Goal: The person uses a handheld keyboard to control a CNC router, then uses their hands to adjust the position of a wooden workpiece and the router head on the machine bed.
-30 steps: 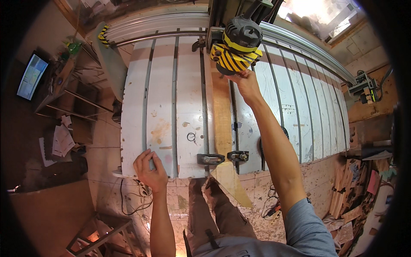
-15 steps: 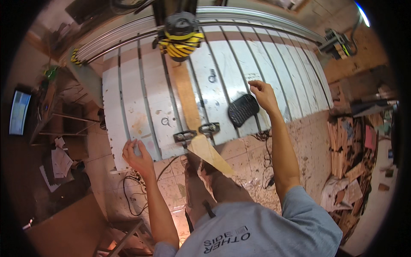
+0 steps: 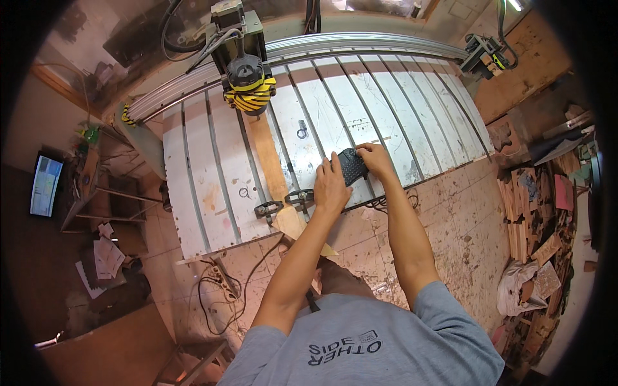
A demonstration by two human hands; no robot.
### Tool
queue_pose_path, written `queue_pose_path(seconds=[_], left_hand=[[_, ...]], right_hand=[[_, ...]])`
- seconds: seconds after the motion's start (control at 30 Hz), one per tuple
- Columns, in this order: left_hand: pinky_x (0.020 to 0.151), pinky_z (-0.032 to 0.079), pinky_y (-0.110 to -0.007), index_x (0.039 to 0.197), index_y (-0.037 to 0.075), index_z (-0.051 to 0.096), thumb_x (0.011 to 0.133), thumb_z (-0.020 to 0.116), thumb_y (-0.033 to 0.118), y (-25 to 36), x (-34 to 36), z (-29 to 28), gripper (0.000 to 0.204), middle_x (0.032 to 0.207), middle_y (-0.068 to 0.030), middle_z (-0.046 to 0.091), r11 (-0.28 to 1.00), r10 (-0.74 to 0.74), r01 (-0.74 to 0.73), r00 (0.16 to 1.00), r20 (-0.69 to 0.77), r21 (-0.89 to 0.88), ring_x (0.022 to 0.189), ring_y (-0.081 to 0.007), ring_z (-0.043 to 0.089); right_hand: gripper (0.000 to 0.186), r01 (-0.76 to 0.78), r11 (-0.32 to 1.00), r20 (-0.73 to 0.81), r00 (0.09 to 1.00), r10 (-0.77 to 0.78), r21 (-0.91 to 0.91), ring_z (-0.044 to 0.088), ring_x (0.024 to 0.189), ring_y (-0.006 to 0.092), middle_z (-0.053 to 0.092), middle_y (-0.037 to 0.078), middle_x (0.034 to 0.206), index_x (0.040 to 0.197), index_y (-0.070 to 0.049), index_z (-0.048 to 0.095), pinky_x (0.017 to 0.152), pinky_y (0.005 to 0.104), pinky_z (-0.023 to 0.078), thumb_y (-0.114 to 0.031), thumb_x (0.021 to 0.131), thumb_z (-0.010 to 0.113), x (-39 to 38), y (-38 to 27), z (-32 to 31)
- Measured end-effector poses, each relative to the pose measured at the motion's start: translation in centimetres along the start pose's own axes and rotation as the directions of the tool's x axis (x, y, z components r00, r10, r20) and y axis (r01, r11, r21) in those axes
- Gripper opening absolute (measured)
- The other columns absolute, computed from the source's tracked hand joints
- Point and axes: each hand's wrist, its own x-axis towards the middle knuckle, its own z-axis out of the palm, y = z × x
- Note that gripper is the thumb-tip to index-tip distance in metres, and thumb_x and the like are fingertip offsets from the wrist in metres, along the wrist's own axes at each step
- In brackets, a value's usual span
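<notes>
A small black handheld keyboard (image 3: 353, 170) is between my two hands at the near side of the slotted white machine bed (image 3: 212, 174). My left hand (image 3: 331, 186) is closed around its left end, fingers over the far edge and thumb at the near edge. At the far right corner, my right hand (image 3: 376, 159) grips it with thumb and bent fingers. Whether the keyboard is raised off the bed I cannot tell. Left of my hands, two black clamps (image 3: 268, 208) sit beside a long wooden board (image 3: 265, 151), which runs from under the spindle to the near edge.
A black spindle with a yellow-and-black striped skirt (image 3: 250, 100) hangs over the board's far end, below a metal gantry rail (image 3: 360, 42). Cables and a power strip (image 3: 224, 283) lie on the floor. A lit monitor (image 3: 46, 185) stands left; stacked wood scraps (image 3: 524, 212) are at right.
My left hand has moved from the bed's left corner to the keyboard's left end. My right hand has come down onto its right corner. The view has shifted too.
</notes>
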Motion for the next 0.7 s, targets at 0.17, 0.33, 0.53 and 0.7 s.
queue_pose_path(seconds=[0.17, 0.33, 0.53, 0.7], left_hand=[[0.111, 0.042, -0.04, 0.149, -0.01, 0.031, 0.066, 0.089, 0.016, -1.4, 0.1, 0.9, 0.104, 0.145, -0.0257, 0.046, 0.998, 0.002, -0.002, 1.0, -0.001, -0.062, 0.126, -0.0413, 0.047], [0.11, 0.042, -0.041, 0.147, -0.009, 0.034, 0.064, 0.088, 0.01, -1.3, 0.0, 1.2, 0.101, 0.144, -0.0238, 0.047, 0.996, 0.016, -0.017, 1.0, -0.02, -0.087, 0.122, -0.04, 0.049], [0.109, 0.045, -0.04, 0.146, -0.007, 0.034, 0.064, 0.084, 0.006, -2.2, 0.2, 2.5, 0.097, 0.14, -0.022, 0.048, 0.997, 0.0, -0.006, 0.996, -0.087, -0.074, 0.124, -0.0393, 0.048], [0.102, 0.046, -0.035, 0.137, -0.012, 0.045, 0.072, 0.068, -0.003, -1.7, -0.3, 2.1, 0.07, 0.124, -0.021, 0.055, 0.997, 0.03, -0.043, 0.98, -0.199, -0.064, 0.111, -0.034, 0.054]], right_hand=[[0.035, -0.067, 0.997, -0.007, 0.998, 0.067, -0.03, 0.073, 0.086, 0.0293, 0.076, 0.017, 0.089, 0.095, -0.009, 0.08, 0.081, 0.0367, 0.055, -0.036, 0.076, 0.069, 0.0, 0.4, 0.2], [0.04, -0.11, 0.991, -0.06, 0.993, 0.105, -0.079, 0.071, 0.081, 0.0318, 0.074, 0.019, 0.082, 0.09, -0.003, 0.078, 0.077, 0.04, 0.053, -0.038, 0.071, 0.069, 0.6, 0.6, 0.6], [0.033, -0.103, 0.995, -0.048, 0.994, 0.103, -0.01, 0.06, 0.068, 0.0203, 0.069, 0.013, 0.077, 0.085, 0.004, 0.074, 0.062, 0.0341, 0.045, -0.027, 0.073, 0.068, 0.6, -0.6, 1.2], [0.033, -0.142, 0.989, -0.03, 0.989, 0.143, 0.042, 0.055, 0.063, 0.0185, 0.063, 0.009, 0.071, 0.084, 0.006, 0.072, 0.058, 0.0336, 0.042, -0.024, 0.072, 0.068, 0.8, -0.3, 1.1]])
